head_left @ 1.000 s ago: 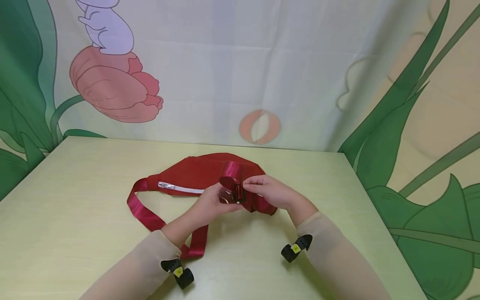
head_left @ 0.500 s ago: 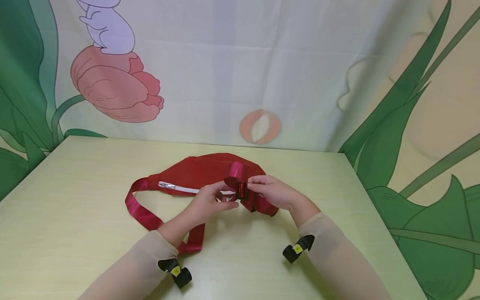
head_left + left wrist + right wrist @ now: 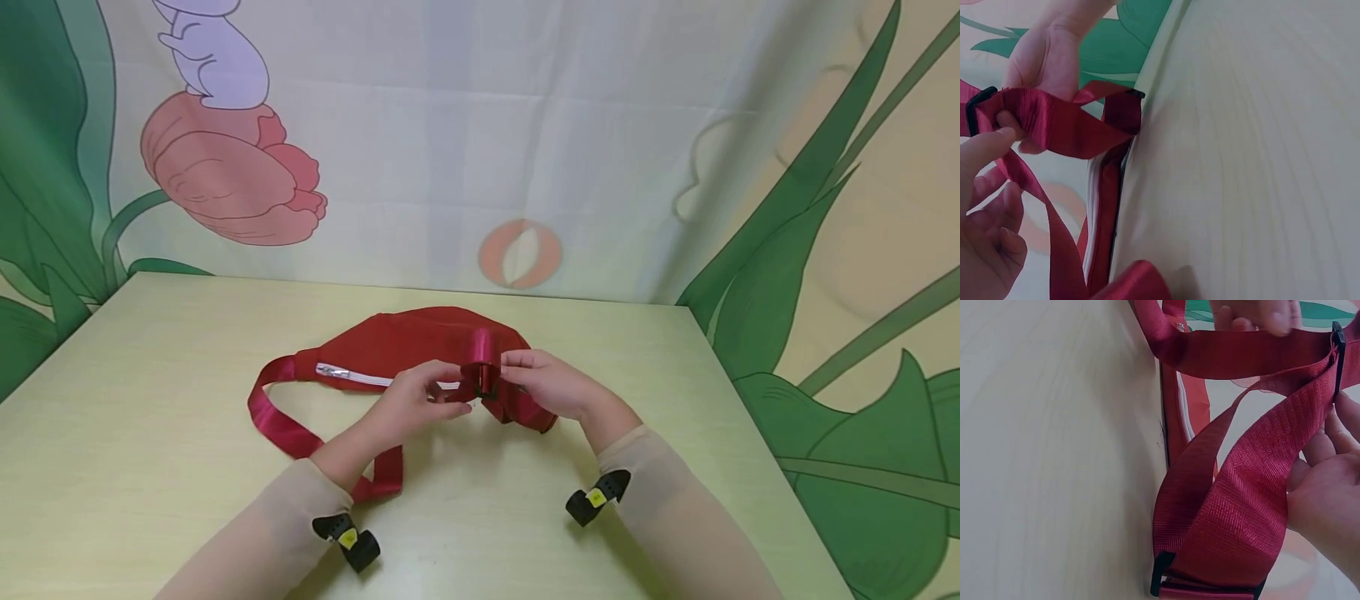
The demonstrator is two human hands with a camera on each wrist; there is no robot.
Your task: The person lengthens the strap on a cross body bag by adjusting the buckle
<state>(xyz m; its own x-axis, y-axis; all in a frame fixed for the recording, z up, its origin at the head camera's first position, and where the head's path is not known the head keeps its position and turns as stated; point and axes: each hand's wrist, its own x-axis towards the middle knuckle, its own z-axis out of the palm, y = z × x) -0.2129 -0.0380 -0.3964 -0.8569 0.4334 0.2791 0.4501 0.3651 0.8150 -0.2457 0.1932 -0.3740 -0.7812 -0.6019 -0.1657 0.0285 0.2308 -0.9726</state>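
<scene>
From where I stand, the red waist bag (image 3: 420, 342) lies on the tabletop (image 3: 150, 375) towards its far edge, its long axis running left to right, roughly along that edge, with the right end dipping towards the near edge. What matters is the black slider (image 3: 1339, 347) on its strap (image 3: 288, 421), lifted in front of the bag's right half, between the two hands. The right hand (image 3: 558, 385) is the nearer: its fingertips pinch the webbing right against the slider, from the right-edge side. The left hand (image 3: 411, 407) comes in from the left-edge side, thumb and fingers pinching the strap a little further off. The slider stands crosswise to the webbing, and a loop rises above it towards the far edge. A second black buckle (image 3: 1160, 572) hangs at the turn of the webbing, apart from the fingers. From the bag's left end, the strap curves towards the near edge and passes under the left forearm.
</scene>
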